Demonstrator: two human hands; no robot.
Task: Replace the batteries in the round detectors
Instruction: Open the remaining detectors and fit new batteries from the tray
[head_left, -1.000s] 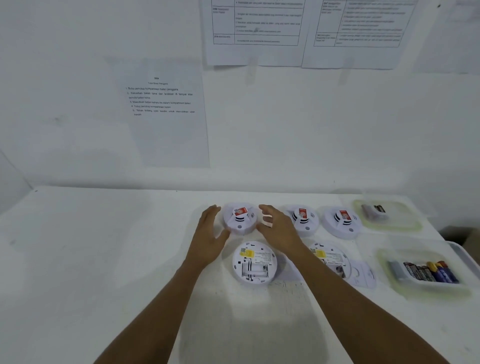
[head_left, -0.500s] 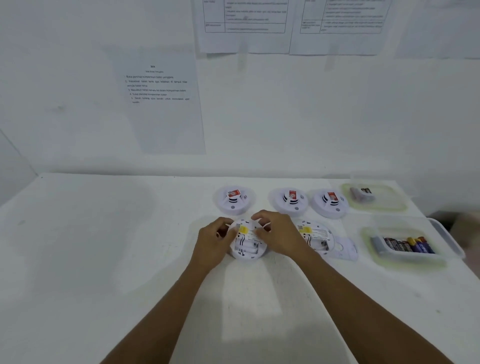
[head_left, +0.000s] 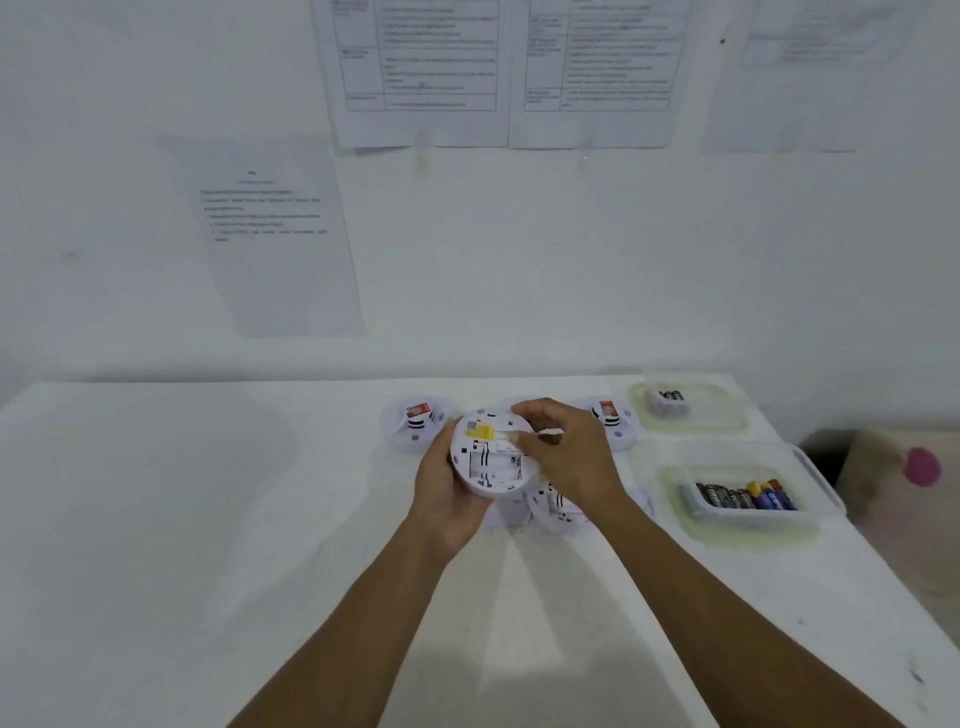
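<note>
I hold a round white detector lifted off the table, its back facing me with a yellow label and an open battery bay. My left hand cups it from below and the left. My right hand grips its upper right edge with thumb and fingers. Behind it, a detector with a red sticker lies on the left and another on the right; one between them is mostly hidden by my right hand. A further detector, back up, lies partly under my right wrist.
On the right stand a clear tub of batteries and, behind it, a shallower tub with a few batteries. The white table ends at the right edge, beyond the tubs. Paper sheets hang on the wall behind.
Both hands moved from the back-row detector to the open one in front, grasped it and lifted it off the table, tilting its back toward me.
</note>
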